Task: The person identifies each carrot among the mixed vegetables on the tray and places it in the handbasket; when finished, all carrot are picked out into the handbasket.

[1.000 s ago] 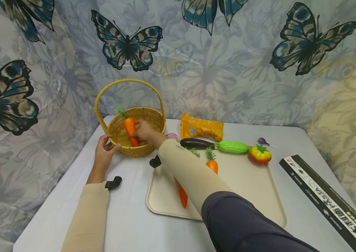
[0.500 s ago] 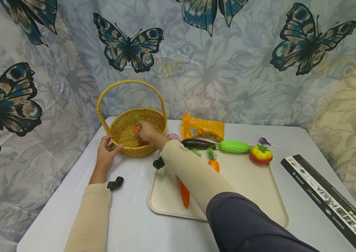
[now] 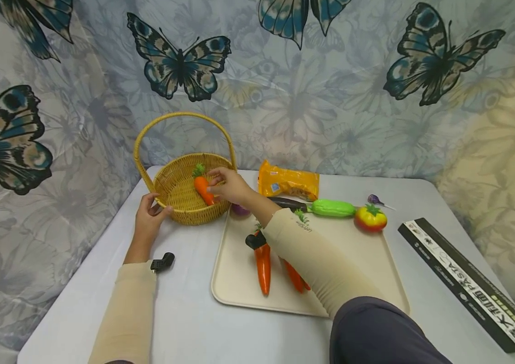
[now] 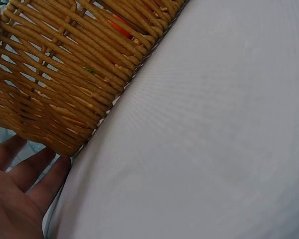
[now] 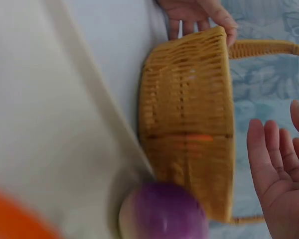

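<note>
Carrot lies inside the wicker basket, toward its right side, leafy top to the back, tip to the front. Right hand is over the right rim, fingers loosely parted; I see nothing pinched between them in either view. Left hand grips the front-left rim, thumb against fingers, below the foot of the handle.

My main worry is that left grip: pull down or lift on one side and the basket could tip, sending the carrot rolling across the weave. Second: the right fingers could catch the handle or rim if drawn back carelessly. Third: the black wrist camera and right sleeve hang over the tray; a low sweep might knock the tray carrot. The purple vegetable just beside the basket looks round enough to roll if bumped.
</note>
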The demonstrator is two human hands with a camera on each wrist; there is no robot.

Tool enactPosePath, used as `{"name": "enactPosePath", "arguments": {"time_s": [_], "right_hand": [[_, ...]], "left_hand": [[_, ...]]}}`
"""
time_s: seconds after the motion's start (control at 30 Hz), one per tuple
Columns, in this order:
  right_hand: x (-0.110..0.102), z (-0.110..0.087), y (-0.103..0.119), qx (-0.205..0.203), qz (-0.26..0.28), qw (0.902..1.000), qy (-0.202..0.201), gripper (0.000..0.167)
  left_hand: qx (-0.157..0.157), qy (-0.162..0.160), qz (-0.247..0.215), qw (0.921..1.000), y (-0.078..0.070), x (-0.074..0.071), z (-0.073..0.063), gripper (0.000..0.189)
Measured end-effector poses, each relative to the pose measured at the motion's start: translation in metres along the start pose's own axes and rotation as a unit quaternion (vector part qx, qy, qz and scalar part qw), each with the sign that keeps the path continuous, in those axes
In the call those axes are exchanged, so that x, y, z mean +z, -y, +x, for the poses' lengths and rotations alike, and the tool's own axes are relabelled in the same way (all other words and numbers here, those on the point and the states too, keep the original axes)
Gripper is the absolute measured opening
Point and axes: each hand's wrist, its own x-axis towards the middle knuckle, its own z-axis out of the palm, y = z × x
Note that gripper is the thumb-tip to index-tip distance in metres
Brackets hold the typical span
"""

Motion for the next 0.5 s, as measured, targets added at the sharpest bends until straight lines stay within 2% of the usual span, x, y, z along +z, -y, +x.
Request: {"name": "enactPosePath", "arguments": {"time_s": [0.07,0.23,0.4,0.5], "right_hand": [[-0.011,-0.010,0.001,-0.006,0.004,1.0000,-0.002,0.050],[-0.035,-0.039,-0.006,-0.007,-0.024,0.9995,-0.018,0.046],[-0.047,-0.072,-0.019,0.005,-0.064,0.9975,-0.030,0.044],[-0.054,-0.090,-0.027,0.013,-0.071,0.9967,-0.036,0.044]], "left_hand": [[0.002,0.001,-0.002,1.0000,-0.001,0.001,0.002,0.059],[0.005,0.003,-0.006,1.0000,0.000,0.002,0.007,0.060],[0.001,-0.002,0.004,1.0000,0.000,0.001,0.004,0.060],[-0.006,-0.004,0.013,0.9999,0.000,0.000,0.001,0.059]]}}
